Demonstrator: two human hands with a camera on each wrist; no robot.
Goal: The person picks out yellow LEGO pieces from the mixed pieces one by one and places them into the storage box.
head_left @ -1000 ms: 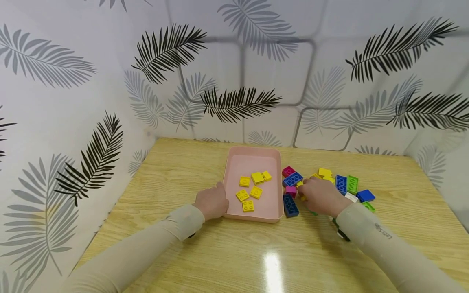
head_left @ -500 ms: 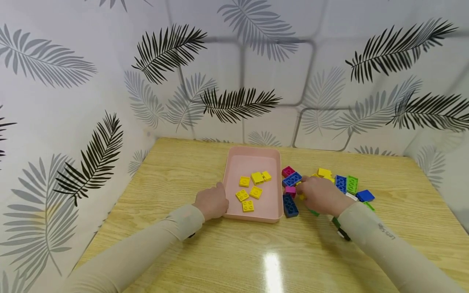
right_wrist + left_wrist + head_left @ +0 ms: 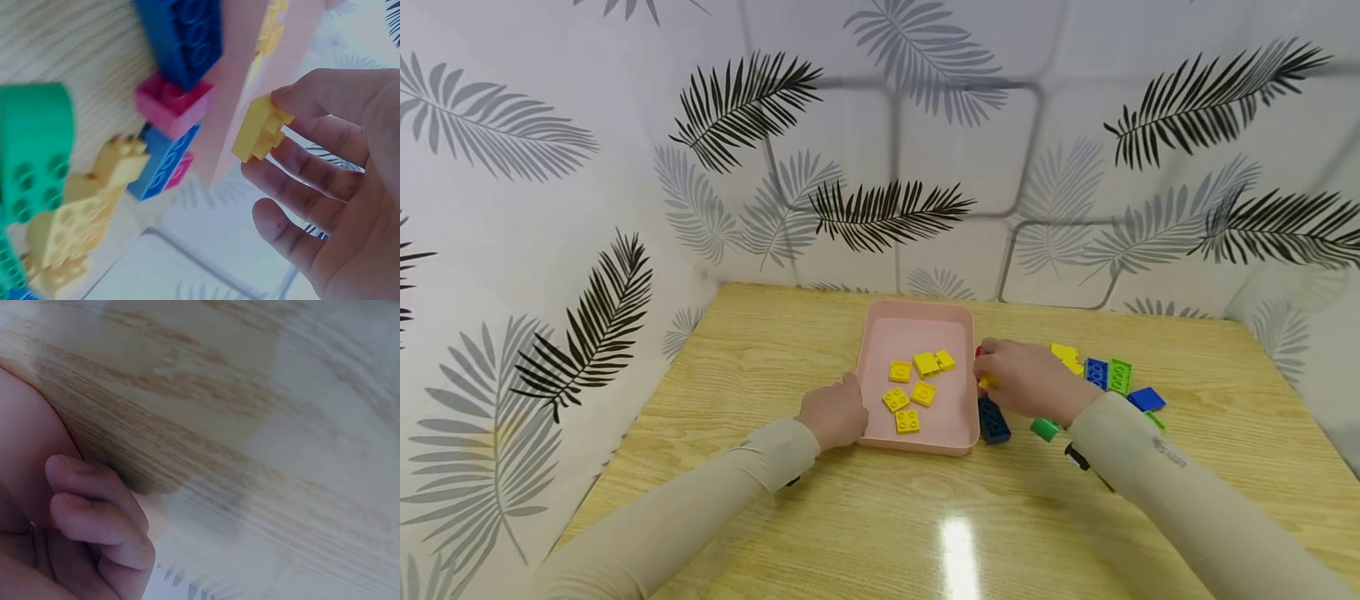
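Observation:
My right hand pinches a small yellow toy brick between thumb and fingertips, close to the right wall of the pink tray. Several yellow bricks lie apart inside that tray. At its front left corner, my left hand grips the edge with curled fingers; the thumb's hold is partly hidden. Below the right hand, a dark blue brick lies against the tray's outer side. A magenta brick and a blue brick show beside it in the right wrist view.
Loose bricks lie right of the tray: yellow ones, a blue one, a light green one, a flat blue one and a green one. A leaf-patterned wall covering rises behind the wooden table.
My right hand has lifted a yellow brick out of the pile and moved left to the tray's right side. The left hand and the tray have stayed in place.

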